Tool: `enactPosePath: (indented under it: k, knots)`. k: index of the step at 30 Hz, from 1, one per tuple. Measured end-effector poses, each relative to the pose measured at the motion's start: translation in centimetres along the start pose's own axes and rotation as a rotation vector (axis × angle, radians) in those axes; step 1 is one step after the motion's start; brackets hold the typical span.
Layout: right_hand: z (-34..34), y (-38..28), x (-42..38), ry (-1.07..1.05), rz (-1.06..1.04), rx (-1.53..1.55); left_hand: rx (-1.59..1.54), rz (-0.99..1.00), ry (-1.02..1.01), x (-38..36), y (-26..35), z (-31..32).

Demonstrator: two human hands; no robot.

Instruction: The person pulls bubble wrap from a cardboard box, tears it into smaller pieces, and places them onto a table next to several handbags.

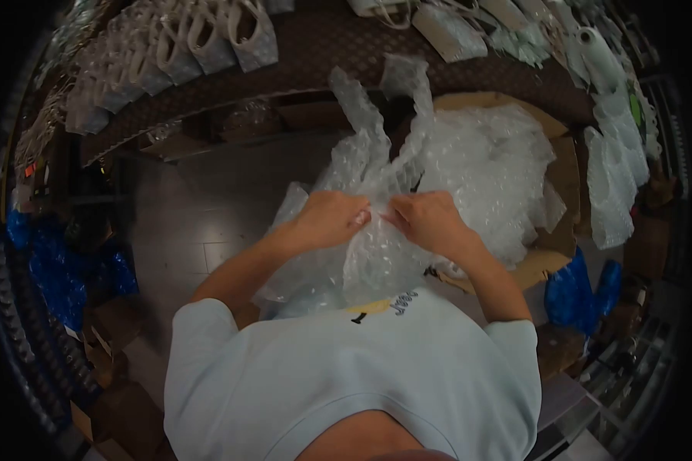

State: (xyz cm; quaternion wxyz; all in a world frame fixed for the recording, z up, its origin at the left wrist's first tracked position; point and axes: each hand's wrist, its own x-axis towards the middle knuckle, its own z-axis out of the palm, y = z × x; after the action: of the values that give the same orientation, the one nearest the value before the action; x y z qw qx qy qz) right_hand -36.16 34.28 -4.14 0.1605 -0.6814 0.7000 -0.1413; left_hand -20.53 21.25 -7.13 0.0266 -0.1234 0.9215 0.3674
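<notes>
Strips of clear bubble wrap (365,165) run up between my hands, two ends reaching toward the counter, with more of it hanging in front of my shirt. My left hand (334,220) is closed on the bubble wrap, fingers curled in. Close beside it, my right hand (429,221) pinches the same bubble wrap, thumb and fingers together. Only a small gap separates the two hands. Just beyond my right hand, a large heap of bubble wrap (484,165) fills an open cardboard box (563,173).
A brown patterned counter (315,58) crosses the far side, with a row of white bag-like items (184,46) at its left. A roll of bubble wrap (598,58) lies at the right. Blue plastic bundles (61,273) and cardboard boxes (123,411) sit at the left. Tiled floor (184,207) shows below.
</notes>
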Motion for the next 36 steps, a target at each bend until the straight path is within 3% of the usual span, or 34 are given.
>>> enactPosePath:
  k: [2,4,6,7,8,9,10,11,12,13,14,15,16,17,19,21,23,24,27,29,31,35,36]
  knots:
    - [1.6,-0.5,0.6,0.035,-0.022,0.061,0.087,-0.113,0.034,-0.2,-0.4,0.5]
    - [2.8,-1.4,0.4,-0.156,-0.014,0.537,0.159,-0.259,0.124,0.3,-5.3,1.8]
    - [2.4,-4.8,-0.9,-0.408,-0.381,0.945,0.207,-0.504,0.249,0.3,-10.5,3.0]
    - [-0.4,-4.9,-0.8,-0.332,-0.379,0.991,0.240,-0.609,0.308,-1.0,-14.1,1.8]
    - [-3.0,-3.5,-1.5,-0.244,-0.370,1.039,0.260,-0.691,0.338,-2.7,-17.7,0.3]
    - [-1.9,2.6,-4.1,0.184,-0.136,0.951,0.269,-0.769,0.360,-4.8,-20.4,-1.3]
    - [-3.4,7.3,-5.7,0.459,0.381,1.045,0.432,-0.614,0.356,-7.8,-21.8,-3.7]
    - [-6.9,10.6,-6.1,0.796,0.571,0.638,0.587,-0.458,0.351,-9.9,-21.7,-5.7]
    - [-8.9,12.9,-7.3,1.022,0.704,0.278,0.587,-0.456,0.354,-10.1,-19.7,-7.2]
    - [-10.1,14.5,-8.0,1.143,0.803,0.256,0.261,-0.542,0.452,-10.2,-16.8,-9.0]
    - [-10.3,13.1,-6.4,1.150,0.699,0.023,-0.077,-0.617,0.520,-10.0,-14.0,-9.8]
    - [-9.9,10.6,-3.8,1.140,0.603,-0.211,-0.080,-0.603,0.482,-8.9,-11.6,-9.9]
    - [-8.2,8.3,-1.1,1.034,0.413,-0.075,-0.167,-0.476,0.469,-7.3,-9.1,-9.3]
    - [-6.6,4.6,1.7,0.882,0.400,-0.110,-0.258,-0.349,0.443,-6.0,-7.0,-8.6]
    - [-2.0,-0.7,5.7,0.699,0.078,0.207,-0.324,-0.295,0.325,-4.1,-3.7,-7.3]
    - [2.1,-5.0,8.3,0.646,-0.149,0.252,-0.390,-0.267,0.226,-3.0,-3.2,-6.2]
    - [3.8,-6.5,9.0,0.674,-0.065,0.286,-0.593,0.103,0.358,-1.9,-4.3,-4.7]
    - [3.9,-6.2,8.6,0.681,-0.049,0.287,-0.594,0.105,0.341,-1.9,-4.6,-4.5]
    - [3.9,-5.0,7.1,0.622,-0.110,0.290,-0.453,0.030,0.161,-2.8,-4.3,-4.5]
    - [2.8,-2.7,5.8,0.642,-0.138,0.130,-0.594,-0.263,0.064,-2.8,-3.3,-5.5]
    - [2.1,1.2,4.2,0.605,-0.079,0.003,-0.628,-0.277,0.087,-3.0,-4.2,-6.1]
    - [0.3,7.5,1.1,0.770,0.012,-0.032,-0.729,-0.258,0.224,-4.0,-5.4,-7.9]
    - [0.1,9.4,-0.1,0.818,0.162,0.081,-0.725,-0.263,0.232,-4.6,-5.8,-8.7]
